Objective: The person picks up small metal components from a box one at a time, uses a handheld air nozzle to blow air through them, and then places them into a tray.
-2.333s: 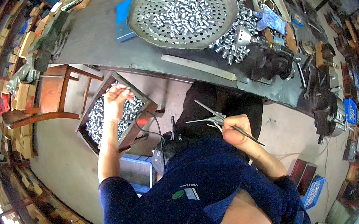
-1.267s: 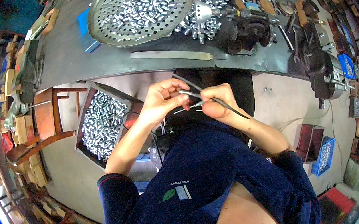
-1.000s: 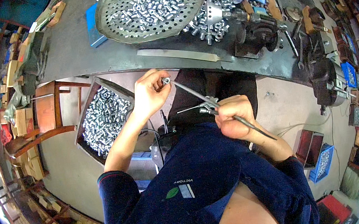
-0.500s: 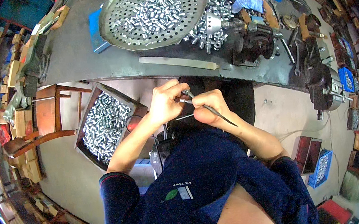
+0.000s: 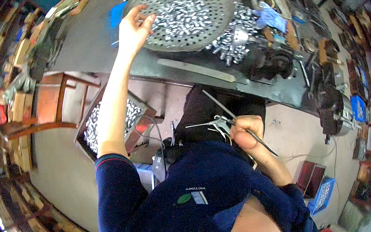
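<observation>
My left hand [image 5: 134,29] is stretched out over the left part of a round perforated metal tray [image 5: 221,7]. Its fingers and thumb are apart, with nothing visible between them. A heap of small shiny metal sleeves [image 5: 183,18] lies in the tray, just right of the fingertips. Above my lap, my right hand [image 5: 248,131] is closed around a slim file-like tool [image 5: 219,102]. The dark tapered end of this tool points down to the right, past the wrist. Close to the right fingers is a thin metal rod with a silver fitting [image 5: 216,122]; whether the hand touches it is unclear.
A flat metal bar [image 5: 196,70] lies along the bench's front edge. More metal parts [image 5: 230,48] are piled beside a dark vise [image 5: 276,61]. A box of metal pieces [image 5: 136,110] stands below my left arm, near a wooden chair [image 5: 52,102]. A blue crate [image 5: 322,195] sits lower right.
My left hand has left the right hand and reached forward and left to the tray, its fingers parting. My right hand has shifted right, still gripping the slim tool.
</observation>
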`<state>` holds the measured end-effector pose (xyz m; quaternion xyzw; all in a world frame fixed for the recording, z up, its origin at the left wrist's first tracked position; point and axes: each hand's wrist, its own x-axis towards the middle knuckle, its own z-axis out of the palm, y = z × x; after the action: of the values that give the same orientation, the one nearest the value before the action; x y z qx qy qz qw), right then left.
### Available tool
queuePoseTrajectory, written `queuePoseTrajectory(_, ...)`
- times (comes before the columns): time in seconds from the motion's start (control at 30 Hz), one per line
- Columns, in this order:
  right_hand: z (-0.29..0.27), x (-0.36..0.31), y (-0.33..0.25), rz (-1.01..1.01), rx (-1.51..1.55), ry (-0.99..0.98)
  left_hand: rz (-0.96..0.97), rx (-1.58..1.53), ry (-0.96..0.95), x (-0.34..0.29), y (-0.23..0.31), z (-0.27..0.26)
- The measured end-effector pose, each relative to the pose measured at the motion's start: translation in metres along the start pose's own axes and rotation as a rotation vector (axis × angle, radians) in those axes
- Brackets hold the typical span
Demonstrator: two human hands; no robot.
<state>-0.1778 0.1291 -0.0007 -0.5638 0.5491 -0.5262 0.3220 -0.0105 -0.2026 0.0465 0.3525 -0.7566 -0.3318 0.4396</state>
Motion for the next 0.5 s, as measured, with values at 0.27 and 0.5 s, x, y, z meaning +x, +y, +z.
queuePoseTrajectory(0.27,0.004,-0.004,0.014,0.100,0.102,-0.046,-0.392,-0.015,0.096,-0.159,-0.139,-0.129)
queuePoseTrajectory(0.5,0.016,0.004,0.014,0.112,0.118,-0.105,-0.699,0.717,-0.215,-0.200,-0.196,-0.111)
